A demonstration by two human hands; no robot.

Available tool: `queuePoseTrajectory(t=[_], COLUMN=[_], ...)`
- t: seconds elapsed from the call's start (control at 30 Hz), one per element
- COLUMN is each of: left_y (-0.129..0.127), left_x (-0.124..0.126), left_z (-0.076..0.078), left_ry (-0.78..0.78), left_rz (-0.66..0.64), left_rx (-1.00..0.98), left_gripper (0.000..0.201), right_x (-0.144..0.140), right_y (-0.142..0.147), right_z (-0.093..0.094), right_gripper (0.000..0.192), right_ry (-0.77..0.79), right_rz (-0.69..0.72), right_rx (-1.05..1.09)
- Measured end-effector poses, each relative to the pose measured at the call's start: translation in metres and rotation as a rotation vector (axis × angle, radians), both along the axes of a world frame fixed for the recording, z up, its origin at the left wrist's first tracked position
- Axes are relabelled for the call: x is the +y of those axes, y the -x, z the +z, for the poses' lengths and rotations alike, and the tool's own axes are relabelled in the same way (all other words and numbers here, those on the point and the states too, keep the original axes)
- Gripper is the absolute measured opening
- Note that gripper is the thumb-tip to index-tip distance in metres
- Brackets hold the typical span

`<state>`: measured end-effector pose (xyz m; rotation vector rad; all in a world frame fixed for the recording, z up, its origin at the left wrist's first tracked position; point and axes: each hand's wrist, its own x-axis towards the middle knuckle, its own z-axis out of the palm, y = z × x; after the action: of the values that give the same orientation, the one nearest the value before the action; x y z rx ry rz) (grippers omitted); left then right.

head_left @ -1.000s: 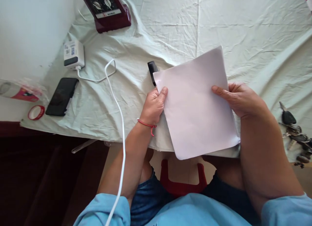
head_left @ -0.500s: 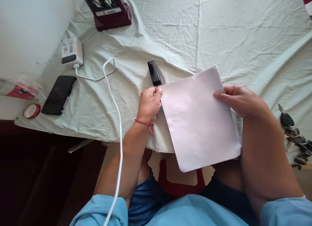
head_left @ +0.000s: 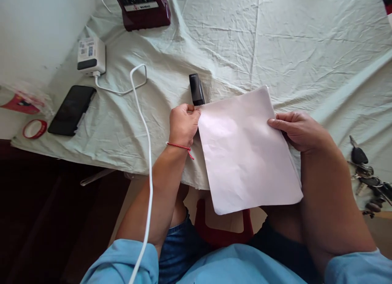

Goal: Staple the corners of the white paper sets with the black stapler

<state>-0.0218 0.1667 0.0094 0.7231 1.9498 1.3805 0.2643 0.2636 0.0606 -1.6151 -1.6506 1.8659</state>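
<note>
So it's a table with a wrinkly pale green cloth pushed up against a white wall, person sitting at it on a red stool. The paper, looks like a thin stack of white sheets, is hanging half off the near edge of the table, over the lap. The left hand is closed, pinching the top left corner of the paper, and the right hand grips the right edge with the thumb on top. A black stapler lies just past that left corner, nearly touching the left knuckles.

Compared with a second ago the stack has come down flatter and slid toward the person, so the stapler is now fully uncovered. The left hand has also shifted from the side up to the corner. Looks to me like that corner is getting lined up with the stapler.

Off to the left: phone, white charger with its cable, roll of red tape. Keys on the right.
</note>
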Motion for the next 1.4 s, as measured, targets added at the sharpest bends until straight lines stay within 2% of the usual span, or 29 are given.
queuePoseTrajectory(t=[0.07, 0.13, 0.27, 0.43, 0.83, 0.93, 1.1, 1.17, 1.4], left_y=[0.002, 0.004, 0.007, 0.011, 0.019, 0.019, 0.016, 0.016, 0.022], left_x=[0.002, 0.003, 0.006, 0.008, 0.007, 0.007, 0.009, 0.008, -0.002], left_z=[-0.002, -0.002, -0.003, -0.007, -0.012, -0.013, -0.014, -0.014, -0.012], left_ry=[0.046, 0.097, 0.161, 0.158, 0.169, 0.135, 0.046, 0.047, -0.074], left_rz=[0.14, 0.201, 0.166, 0.16, 0.098, 0.114, 0.143, 0.142, 0.05], left_rx=[0.106, 0.194, 0.267, 0.282, 0.523, 0.49, 0.264, 0.23, 0.559], left_gripper=[0.016, 0.023, 0.024, 0.024, 0.019, 0.023, 0.035, 0.038, 0.048], right_x=[-0.003, -0.005, -0.007, -0.006, -0.005, -0.006, -0.004, -0.004, -0.006], right_y=[0.006, 0.012, 0.018, 0.018, 0.021, 0.022, 0.019, 0.017, 0.018], right_z=[0.001, 0.001, 0.001, -0.004, -0.009, -0.008, -0.01, -0.011, -0.01], right_gripper=[0.022, 0.02, 0.021, 0.022, 0.022, 0.022, 0.019, 0.02, 0.012], right_ry=[0.066, 0.114, 0.132, 0.135, 0.142, 0.138, 0.084, 0.068, 0.119], right_rz=[-0.032, -0.061, -0.127, -0.173, -0.144, -0.161, -0.185, -0.184, -0.217], right_rx=[0.036, 0.053, 0.038, 0.077, 0.005, 0.016, 0.043, 0.071, 0.071])
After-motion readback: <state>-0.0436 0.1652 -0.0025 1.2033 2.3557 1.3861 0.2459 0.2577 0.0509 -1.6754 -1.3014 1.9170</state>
